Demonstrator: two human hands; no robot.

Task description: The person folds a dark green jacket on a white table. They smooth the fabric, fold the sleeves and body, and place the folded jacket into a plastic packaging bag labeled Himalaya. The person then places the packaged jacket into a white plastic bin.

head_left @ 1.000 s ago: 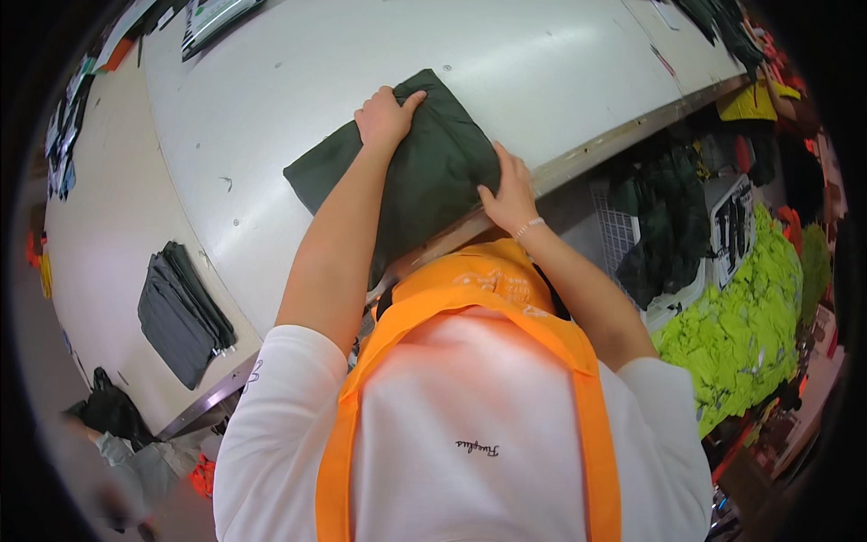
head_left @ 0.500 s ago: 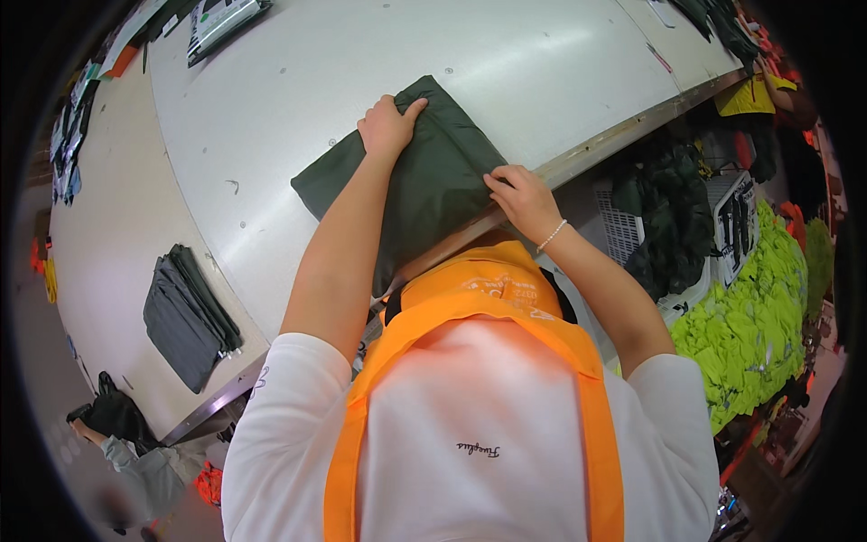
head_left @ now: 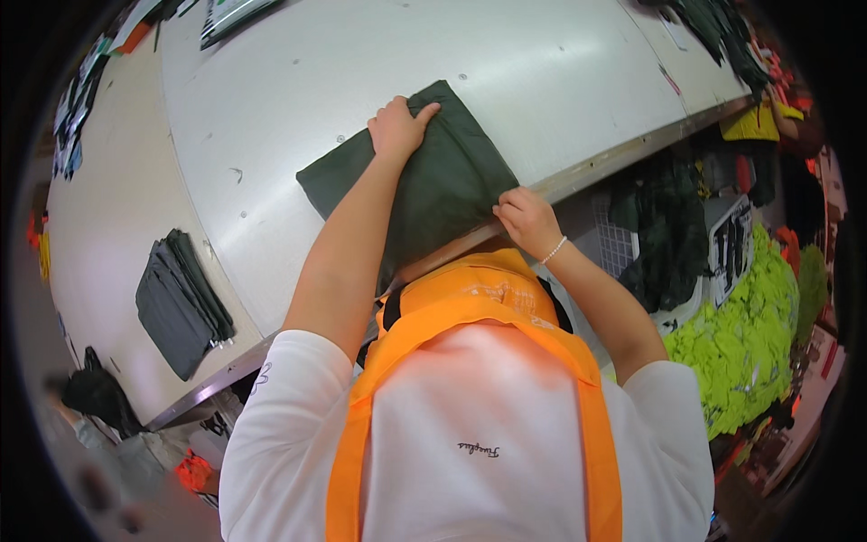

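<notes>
A dark green piece of folded fabric [head_left: 452, 172], seemingly a garment, lies on the table before me, its near side reaching the table edge by my apron. My left hand [head_left: 397, 131] holds its far edge, fingers curled at the border and thumb set apart on top. At the right corner, my right hand [head_left: 527, 219] pinches the cloth between bent fingers; the exact fingertip contact is partly hidden. Creases run across the fabric between both hands.
Left on the table [head_left: 262, 154] rests a stack of folded dark garments [head_left: 185, 303]. Packaged items [head_left: 237, 18] lie at the far left. Below the right edge are a white basket with dark cloth [head_left: 668, 235] and a bright yellow-green heap [head_left: 736, 343]. Another person [head_left: 149, 461] is at lower left.
My right hand's fingers have drawn closer together at the fabric's corner. My left hand keeps its place on the far edge. The whole view has shifted slightly.
</notes>
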